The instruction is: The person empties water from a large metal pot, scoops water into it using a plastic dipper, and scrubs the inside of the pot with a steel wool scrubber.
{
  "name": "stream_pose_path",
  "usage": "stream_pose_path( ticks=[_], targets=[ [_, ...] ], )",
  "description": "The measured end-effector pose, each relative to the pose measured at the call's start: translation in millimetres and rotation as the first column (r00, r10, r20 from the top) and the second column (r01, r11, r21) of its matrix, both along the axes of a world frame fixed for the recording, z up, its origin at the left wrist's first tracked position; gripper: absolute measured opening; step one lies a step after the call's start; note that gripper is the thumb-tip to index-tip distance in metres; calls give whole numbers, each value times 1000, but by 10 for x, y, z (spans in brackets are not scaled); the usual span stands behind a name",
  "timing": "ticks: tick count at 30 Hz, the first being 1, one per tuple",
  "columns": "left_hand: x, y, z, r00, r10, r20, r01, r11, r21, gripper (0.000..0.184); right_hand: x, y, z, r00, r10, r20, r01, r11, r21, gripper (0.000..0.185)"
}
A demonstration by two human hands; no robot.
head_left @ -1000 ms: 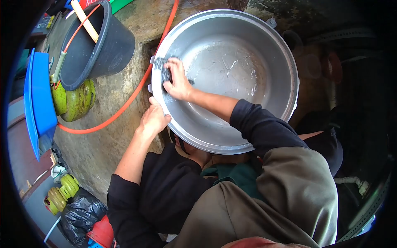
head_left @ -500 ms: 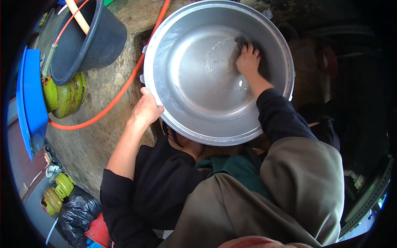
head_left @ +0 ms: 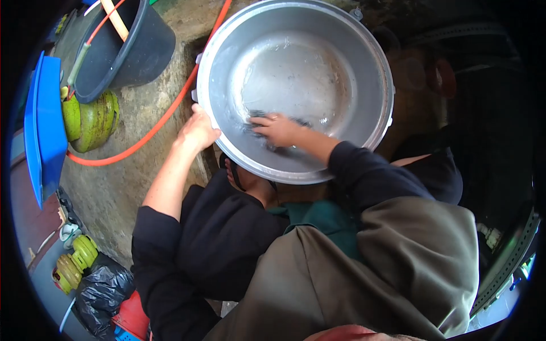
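A large silvery metal pot (head_left: 293, 74) stands in front of me, its inside wet and shiny. On its near left rim my left hand (head_left: 197, 132) is closed, with the thumb over the edge. Inside, my right hand (head_left: 278, 129) presses a dark scouring pad (head_left: 248, 123) against the near left part of the bottom and wall. Motion smears the pad and fingertips, and the palm partly covers the pad.
An orange hose (head_left: 145, 142) curves over the concrete floor (head_left: 142, 119) left of the pot. Beyond it are a black bucket (head_left: 151, 54), a green gas cylinder (head_left: 96, 125) and a blue plastic panel (head_left: 50, 128). A black plastic bag (head_left: 105, 290) lies lower left.
My right hand has swept the scouring pad from the far right of the pot's inside to the near left. The left hand keeps its hold, and the pot appears slightly higher in view.
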State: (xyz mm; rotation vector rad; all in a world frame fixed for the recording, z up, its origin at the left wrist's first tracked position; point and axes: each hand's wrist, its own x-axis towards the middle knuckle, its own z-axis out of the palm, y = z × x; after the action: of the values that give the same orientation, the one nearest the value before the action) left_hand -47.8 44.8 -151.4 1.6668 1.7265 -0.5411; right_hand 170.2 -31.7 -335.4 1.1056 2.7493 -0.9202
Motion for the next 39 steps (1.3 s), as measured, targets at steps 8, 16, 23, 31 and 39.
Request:
stream_pose_path(
  ticks=[8,16,23,31,39],
  targets=[
    [-62,-37,-46,999,-38,-14,39,997,62,63,785,-87,159,806,-542,237,519,840,157,44],
    [-149,-49,82,978,-201,-61,206,976,75,56,-500,-101,572,770,-629,-110,459,665,-589,45],
    [-114,-50,368,961,-254,-110,259,965,30,53,523,-382,1112,951,105,-291,-225,879,-420,44],
    [-50,-101,501,945,-326,-2,325,942,87,60,-195,-572,1300,883,-225,-412,90,943,-321,41],
    [-111,-209,482,914,-377,-149,386,922,36,60,1563,-373,1587,891,146,430,-1,948,-320,25]
  ],
)
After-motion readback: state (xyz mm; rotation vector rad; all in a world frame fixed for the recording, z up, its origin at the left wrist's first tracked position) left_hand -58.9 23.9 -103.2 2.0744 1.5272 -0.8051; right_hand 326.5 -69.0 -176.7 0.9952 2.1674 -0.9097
